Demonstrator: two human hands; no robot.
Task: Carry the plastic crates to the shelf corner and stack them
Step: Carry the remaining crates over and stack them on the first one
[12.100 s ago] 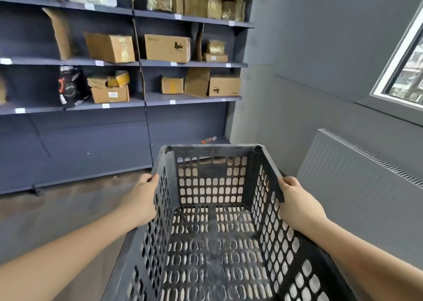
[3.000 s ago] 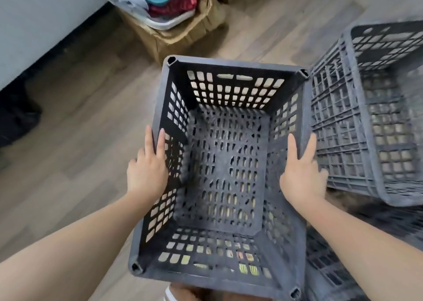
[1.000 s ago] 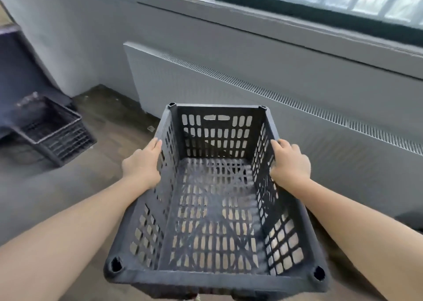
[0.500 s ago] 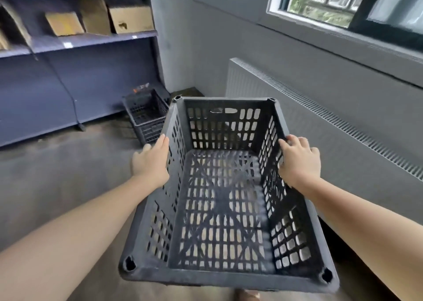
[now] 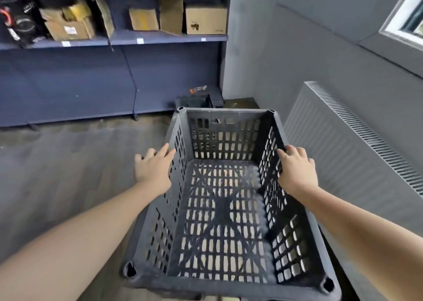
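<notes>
I hold an empty dark grey perforated plastic crate [image 5: 226, 211] in front of me, above the floor. My left hand [image 5: 153, 170] presses flat against its left wall, fingers near the rim. My right hand [image 5: 296, 171] grips the right rim, fingers curled over it. Beyond the held crate, another dark crate [image 5: 193, 101] sits on the floor in the corner by the end of the shelf [image 5: 128, 40], mostly hidden behind the held one.
The blue shelf carries cardboard boxes [image 5: 206, 19] and stands along the far wall. A white radiator [image 5: 350, 145] runs along the right wall under a window [image 5: 409, 23]. Wooden floor [image 5: 64, 167] stretches to the left.
The view has turned further left and I have come closer to the shelf corner. The floor crate is now mostly hidden behind the held crate. Both hands stay on it.
</notes>
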